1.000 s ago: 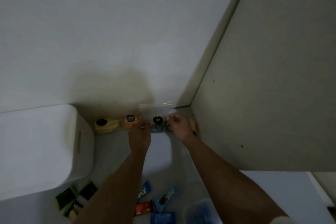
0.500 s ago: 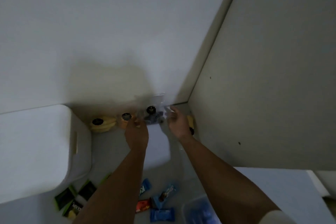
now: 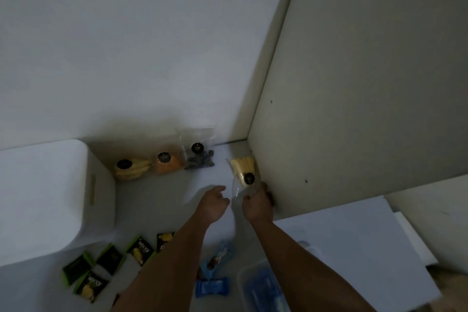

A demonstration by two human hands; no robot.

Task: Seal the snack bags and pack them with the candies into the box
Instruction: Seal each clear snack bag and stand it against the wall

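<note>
Three clear snack bags lean against the back wall: one with yellow pieces (image 3: pixel 131 167), one with orange pieces (image 3: pixel 167 163) and one with dark pieces (image 3: pixel 198 156). A fourth bag of pale yellow sticks (image 3: pixel 242 169) lies by the right panel. My right hand (image 3: pixel 257 204) grips that bag's clear open end. Just left of it, my left hand (image 3: pixel 212 204) hovers with its fingers loosely curled and nothing in them. Green candy packets (image 3: pixel 88 276) and blue candies (image 3: pixel 212 286) lie near the front. The white box (image 3: pixel 50 197) stands at the left.
A clear plastic tub (image 3: pixel 263 289) with blue contents sits at the front right. A tall cream panel (image 3: pixel 354 109) closes off the right side, with a white board (image 3: pixel 354 248) below it. The wall runs along the back.
Both hands have let go of the dark-piece bag, which now leans on the back wall. They have moved right and nearer, and my right hand has taken hold of the yellow-stick bag.
</note>
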